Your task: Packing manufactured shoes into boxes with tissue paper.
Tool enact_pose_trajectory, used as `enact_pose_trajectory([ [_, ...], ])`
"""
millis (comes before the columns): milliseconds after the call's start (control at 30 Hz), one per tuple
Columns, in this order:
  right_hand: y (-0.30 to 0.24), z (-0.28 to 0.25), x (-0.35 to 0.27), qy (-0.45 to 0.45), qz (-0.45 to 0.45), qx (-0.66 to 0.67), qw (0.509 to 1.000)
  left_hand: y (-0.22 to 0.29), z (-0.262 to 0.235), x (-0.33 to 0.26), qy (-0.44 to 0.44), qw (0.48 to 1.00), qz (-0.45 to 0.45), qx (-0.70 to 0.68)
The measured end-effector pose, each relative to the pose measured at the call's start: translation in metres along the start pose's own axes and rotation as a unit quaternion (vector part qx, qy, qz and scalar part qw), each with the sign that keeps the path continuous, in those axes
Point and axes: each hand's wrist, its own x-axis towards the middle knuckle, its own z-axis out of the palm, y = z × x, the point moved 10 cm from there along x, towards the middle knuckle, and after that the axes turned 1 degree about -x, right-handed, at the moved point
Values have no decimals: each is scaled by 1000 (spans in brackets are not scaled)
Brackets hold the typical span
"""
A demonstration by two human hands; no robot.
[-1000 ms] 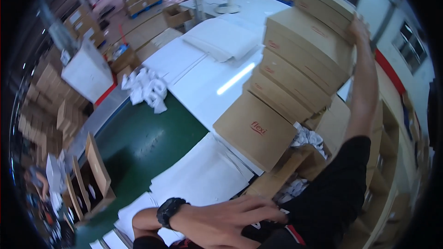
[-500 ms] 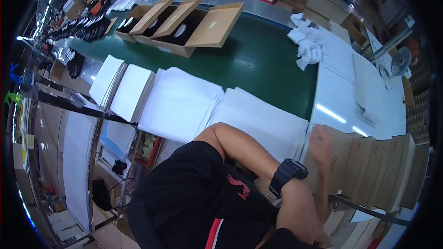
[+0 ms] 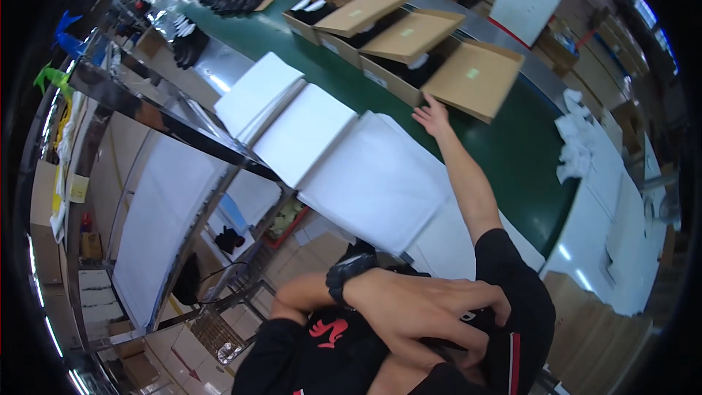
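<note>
My right hand [image 3: 431, 115] is stretched out over a stack of white sheets [image 3: 373, 175]. Its fingers are spread and touch the near edge of an open cardboard box [image 3: 474, 79] on the green belt [image 3: 526, 150]. The box holds dark items, and its lid lies folded out flat. My left hand [image 3: 420, 307], with a black watch [image 3: 349, 272] on the wrist, rests low in the view against my black shirt. Its fingers are apart and nothing shows in it.
Two more open boxes [image 3: 365, 14] follow along the belt. More white sheet stacks [image 3: 303, 132] lie on the left. A metal rack [image 3: 168, 124] stands below them. Crumpled white pieces [image 3: 578, 139] lie on the right. Flat cardboard [image 3: 599, 322] sits lower right. Black gloves [image 3: 190, 40] are piled top left.
My head has swung, so the belt and boxes now fill the upper view. My right arm has reached out to the open box; earlier it was at the stacked cardboard.
</note>
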Motion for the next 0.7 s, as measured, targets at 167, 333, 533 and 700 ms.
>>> enact_pose_trajectory([
  [167, -35, -42, 46, 289, -114, 198, 930, 35, -50, -61, 88, 992, -19, 91],
  [333, -51, -1, 3, 310, -109, 231, 916, 47, -68, -118, 93, 992, -89, 5],
  [533, -127, -186, -44, 167, -137, 321, 922, 10, -77, -148, 38, 980, -78, -181],
  [700, -54, -275, -182, 246, -88, 397, 880, -212, -95, -299, 266, 856, -425, 130],
])
